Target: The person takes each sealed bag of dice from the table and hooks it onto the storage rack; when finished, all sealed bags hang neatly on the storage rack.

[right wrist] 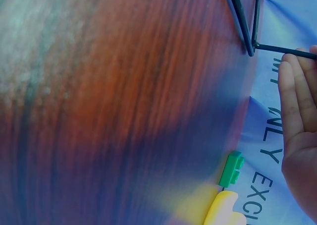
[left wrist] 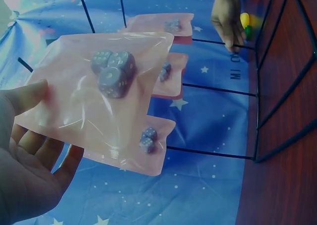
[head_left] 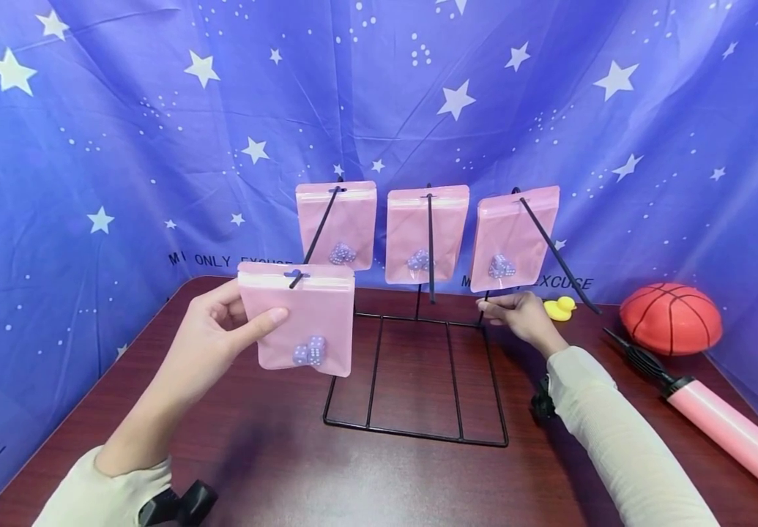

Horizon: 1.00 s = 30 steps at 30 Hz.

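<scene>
My left hand pinches a pink zip bag by its left side, thumb in front. Purple dice show through that bag. The tip of the left hook pokes out through its hang hole. Farther back, a bag hangs on the same hook. A middle bag and a right bag hang on the other hooks, each with dice inside. My right hand grips the right upright of the black wire display rack, just below the right bag.
To the right of the rack sit a yellow rubber duck, a red toy basketball and a pink hand pump. A green toy block lies near the duck. Behind the brown table hangs a blue star-patterned cloth.
</scene>
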### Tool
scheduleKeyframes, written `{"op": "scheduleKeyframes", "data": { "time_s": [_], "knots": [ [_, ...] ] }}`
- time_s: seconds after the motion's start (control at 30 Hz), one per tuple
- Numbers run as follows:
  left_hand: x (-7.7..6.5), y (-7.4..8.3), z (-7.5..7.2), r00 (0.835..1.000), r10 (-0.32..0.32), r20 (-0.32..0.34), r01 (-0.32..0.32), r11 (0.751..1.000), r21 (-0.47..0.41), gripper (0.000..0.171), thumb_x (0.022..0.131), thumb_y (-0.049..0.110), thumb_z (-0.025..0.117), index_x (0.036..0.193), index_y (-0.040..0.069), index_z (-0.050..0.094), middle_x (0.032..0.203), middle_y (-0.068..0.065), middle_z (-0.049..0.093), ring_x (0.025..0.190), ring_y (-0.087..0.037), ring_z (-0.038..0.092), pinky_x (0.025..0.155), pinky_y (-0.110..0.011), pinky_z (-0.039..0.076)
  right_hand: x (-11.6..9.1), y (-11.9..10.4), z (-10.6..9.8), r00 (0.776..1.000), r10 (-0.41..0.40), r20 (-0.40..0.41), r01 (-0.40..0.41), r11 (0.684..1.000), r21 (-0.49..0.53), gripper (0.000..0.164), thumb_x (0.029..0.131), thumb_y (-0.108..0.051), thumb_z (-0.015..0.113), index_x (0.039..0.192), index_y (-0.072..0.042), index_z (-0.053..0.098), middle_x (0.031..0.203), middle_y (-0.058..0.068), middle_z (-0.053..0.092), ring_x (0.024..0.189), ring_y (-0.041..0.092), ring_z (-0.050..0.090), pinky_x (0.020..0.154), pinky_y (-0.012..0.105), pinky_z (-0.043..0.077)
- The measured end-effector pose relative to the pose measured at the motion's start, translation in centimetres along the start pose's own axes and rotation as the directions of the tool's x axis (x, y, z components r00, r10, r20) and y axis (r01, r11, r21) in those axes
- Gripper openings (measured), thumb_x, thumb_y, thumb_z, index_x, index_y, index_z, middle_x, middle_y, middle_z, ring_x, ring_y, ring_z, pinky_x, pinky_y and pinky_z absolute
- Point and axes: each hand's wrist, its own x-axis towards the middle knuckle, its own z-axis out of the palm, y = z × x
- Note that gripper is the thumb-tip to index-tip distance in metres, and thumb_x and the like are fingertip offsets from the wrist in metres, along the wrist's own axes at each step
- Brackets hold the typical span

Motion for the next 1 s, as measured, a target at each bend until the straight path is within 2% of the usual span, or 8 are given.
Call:
{"op": "scheduleKeyframes", "data": {
  "time_s": [0.43, 0.6, 0.7, 0.87, 1.0],
  "knots": [
    [2.4, -1.3, 0.8, 0.999, -0.008, -0.044, 0.008, 1.000, -0.006, 0.026, 0.094, 0.009, 0.074, 0.118, 0.004, 0.068, 0.094, 0.002, 0.078, 0.088, -0.012, 0.074, 0.076, -0.027, 0.058, 0.0, -0.1, 0.1, 1.000, 0.003, 0.001, -0.003, 1.000, -0.012, 0.041, 0.100, -0.027, 0.067, 0.122, 0.008, 0.070, 0.114, 0.025, 0.071, 0.099, 0.036, 0.073, 0.086, 0.045, 0.057],
    [3.5, -1.8, 1.3, 0.995, -0.009, -0.097, 0.005, 0.999, -0.046, 0.028, 0.093, 0.004, 0.073, 0.120, -0.001, 0.067, 0.093, 0.005, 0.078, 0.088, -0.010, 0.074, 0.078, -0.025, 0.058, 0.1, 0.1, 0.0, 1.000, 0.007, 0.001, -0.007, 1.000, -0.013, 0.042, 0.100, -0.028, 0.067, 0.122, 0.008, 0.070, 0.114, 0.024, 0.072, 0.099, 0.035, 0.074, 0.086, 0.044, 0.057],
    [4.2, -2.1, 1.6, 0.990, -0.002, -0.141, -0.006, 0.998, -0.057, 0.025, 0.092, 0.004, 0.074, 0.115, -0.003, 0.068, 0.088, 0.007, 0.077, 0.084, -0.009, 0.073, 0.077, -0.023, 0.057, 0.2, 0.2, 0.0, 1.000, 0.018, 0.005, -0.018, 1.000, -0.009, 0.043, 0.100, -0.029, 0.068, 0.122, 0.007, 0.070, 0.115, 0.024, 0.071, 0.100, 0.035, 0.073, 0.086, 0.044, 0.057],
    [5.1, -2.6, 2.0, 0.981, 0.010, -0.194, -0.025, 0.997, -0.076, 0.017, 0.089, 0.006, 0.078, 0.105, 0.002, 0.072, 0.084, 0.006, 0.077, 0.078, -0.007, 0.072, 0.073, -0.022, 0.056, 0.3, 0.2, 0.1, 1.000, 0.016, 0.002, -0.016, 1.000, -0.002, 0.041, 0.100, -0.027, 0.067, 0.122, 0.007, 0.070, 0.115, 0.024, 0.071, 0.100, 0.035, 0.073, 0.085, 0.043, 0.057],
    [5.7, -2.9, 2.4, 0.977, 0.010, -0.211, -0.034, 0.994, -0.106, 0.012, 0.088, 0.005, 0.078, 0.100, 0.007, 0.074, 0.083, 0.008, 0.076, 0.078, -0.007, 0.073, 0.073, -0.024, 0.058, 0.2, 0.3, 0.1, 1.000, 0.008, -0.007, -0.008, 1.000, 0.020, 0.039, 0.101, -0.024, 0.067, 0.122, 0.009, 0.069, 0.115, 0.025, 0.071, 0.098, 0.036, 0.074, 0.085, 0.042, 0.058]
  ]
}}
